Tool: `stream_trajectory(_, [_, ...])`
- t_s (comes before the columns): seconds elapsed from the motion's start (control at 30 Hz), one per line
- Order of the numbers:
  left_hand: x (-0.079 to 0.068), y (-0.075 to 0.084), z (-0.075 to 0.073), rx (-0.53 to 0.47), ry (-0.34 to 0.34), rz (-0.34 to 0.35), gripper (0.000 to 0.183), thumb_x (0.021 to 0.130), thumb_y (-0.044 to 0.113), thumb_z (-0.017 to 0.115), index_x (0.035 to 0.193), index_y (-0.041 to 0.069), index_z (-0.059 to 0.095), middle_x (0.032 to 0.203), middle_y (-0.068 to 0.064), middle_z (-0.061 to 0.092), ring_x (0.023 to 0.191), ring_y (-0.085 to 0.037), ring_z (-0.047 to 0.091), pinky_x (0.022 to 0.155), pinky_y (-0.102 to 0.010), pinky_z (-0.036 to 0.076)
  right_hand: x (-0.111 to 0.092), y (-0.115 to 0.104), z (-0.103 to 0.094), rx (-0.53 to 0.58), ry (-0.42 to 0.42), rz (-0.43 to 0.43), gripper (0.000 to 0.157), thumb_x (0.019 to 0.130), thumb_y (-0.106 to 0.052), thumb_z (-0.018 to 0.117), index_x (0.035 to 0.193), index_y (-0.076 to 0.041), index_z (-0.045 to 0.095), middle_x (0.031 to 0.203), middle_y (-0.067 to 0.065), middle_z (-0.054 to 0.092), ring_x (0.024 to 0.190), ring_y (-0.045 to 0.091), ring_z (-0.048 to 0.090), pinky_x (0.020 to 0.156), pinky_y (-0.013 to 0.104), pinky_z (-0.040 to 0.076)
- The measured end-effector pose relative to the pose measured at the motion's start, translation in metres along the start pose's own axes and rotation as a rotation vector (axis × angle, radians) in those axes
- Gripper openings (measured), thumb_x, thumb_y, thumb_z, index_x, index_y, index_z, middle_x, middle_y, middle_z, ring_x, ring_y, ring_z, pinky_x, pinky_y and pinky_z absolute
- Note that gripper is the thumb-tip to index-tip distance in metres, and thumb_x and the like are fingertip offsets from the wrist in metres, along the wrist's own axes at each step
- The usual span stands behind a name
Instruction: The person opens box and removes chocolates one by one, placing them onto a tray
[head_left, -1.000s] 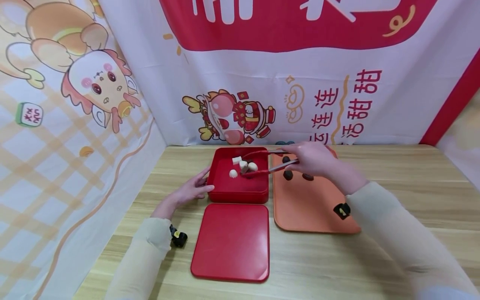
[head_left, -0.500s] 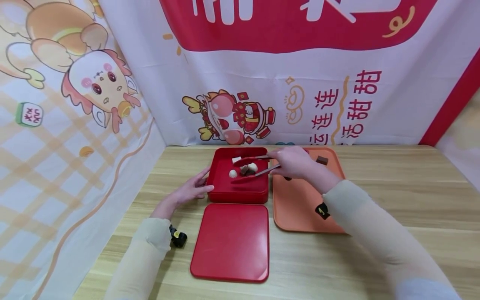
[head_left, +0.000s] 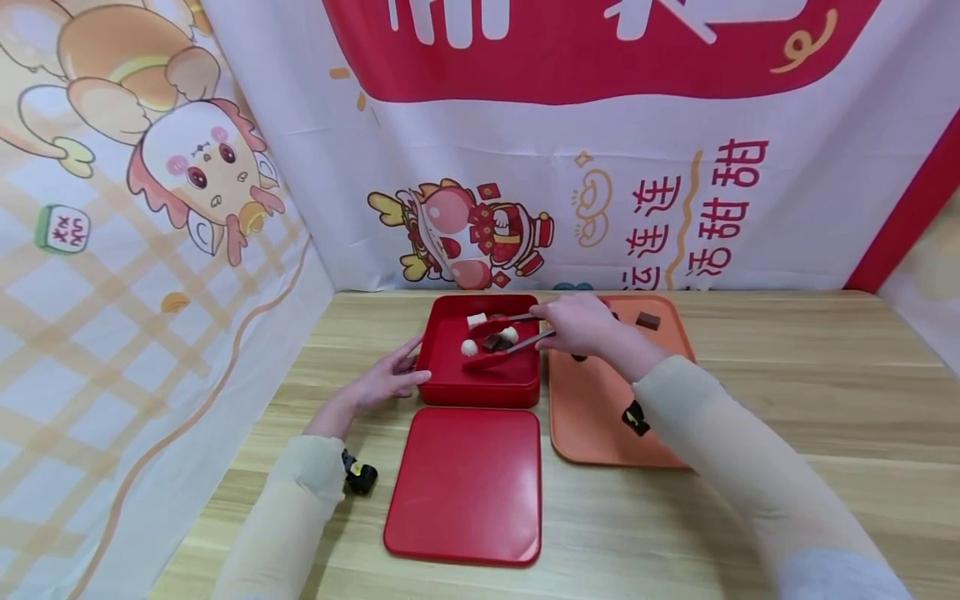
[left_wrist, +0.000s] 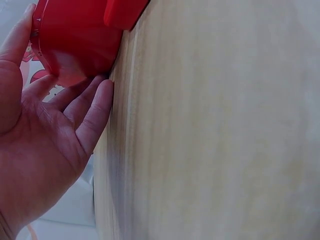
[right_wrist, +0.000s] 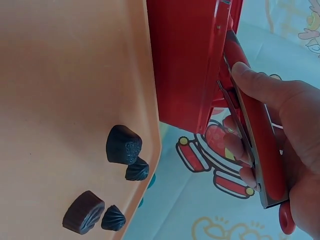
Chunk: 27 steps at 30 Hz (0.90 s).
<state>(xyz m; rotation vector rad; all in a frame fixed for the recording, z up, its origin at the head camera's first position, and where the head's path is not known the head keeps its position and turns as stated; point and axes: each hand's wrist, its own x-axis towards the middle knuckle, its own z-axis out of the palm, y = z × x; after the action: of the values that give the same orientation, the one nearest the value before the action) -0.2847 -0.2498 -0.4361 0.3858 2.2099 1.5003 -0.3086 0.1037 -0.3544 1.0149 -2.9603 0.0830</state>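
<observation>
Tongs [right_wrist: 265, 145] are gripped by right hand [head_left: 577, 323] | box [head_left: 480, 395] is touched by left hand [head_left: 382, 382], thumb and fingers apart | chocolates [right_wrist: 123, 145]: likely light, slippery; best pinched mid-side

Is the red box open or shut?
Open. The red box shows white and dark sweets inside, and its lid lies flat on the table.

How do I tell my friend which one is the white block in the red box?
On the wooden table, find the deep red box to the left of the orange tray. Inside, toward the far side, lies the white block. It looks square-cornered, unlike the rounder pale pieces and the dark pieces near it.
</observation>
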Motion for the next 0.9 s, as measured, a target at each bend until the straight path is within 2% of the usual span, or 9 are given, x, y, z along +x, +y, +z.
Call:
stream_trajectory(0.3, [0.0021, -0.0021, 0.0001, 0.003, 0.003, -0.005, 0.077, 0.100, 0.021, 0.058, 0.158, 0.025, 0.007, 0.156, -0.026, 0.018, 0.135, -0.041, 0.034, 0.098, -0.052, 0.043, 0.0012, 0.0000, 0.0004, 0.002, -0.025, 0.019, 0.056, 0.084, -0.040, 0.076, 0.130, -0.011, 0.064, 0.117, 0.008, 0.068, 0.099, 0.022, 0.062, 0.082, 0.039, 0.052])
stream_trajectory(0.63, [0.0012, -0.0010, 0.0005, 0.010, 0.005, -0.008, 0.078, 0.099, 0.023, 0.059, 0.158, 0.025, 0.007, 0.156, -0.026, 0.018, 0.135, -0.041, 0.035, 0.097, -0.051, 0.044, 0.0020, 0.0006, 0.0048, 0.052, -0.012, 0.015, 0.051, 0.085, -0.038, 0.075, 0.129, -0.013, 0.065, 0.114, 0.006, 0.069, 0.098, 0.021, 0.063, 0.083, 0.039, 0.051])
stream_trajectory(0.9, [-0.0002, 0.0012, 0.0002, 0.016, 0.008, -0.008, 0.078, 0.099, 0.023, 0.058, 0.158, 0.024, 0.007, 0.156, -0.026, 0.018, 0.135, -0.042, 0.034, 0.097, -0.052, 0.044, -0.0048, 0.0052, 0.0041, 0.091, 0.040, 0.028, 0.051, 0.086, -0.039, 0.074, 0.128, -0.013, 0.066, 0.112, 0.007, 0.070, 0.094, 0.021, 0.063, 0.078, 0.038, 0.053])
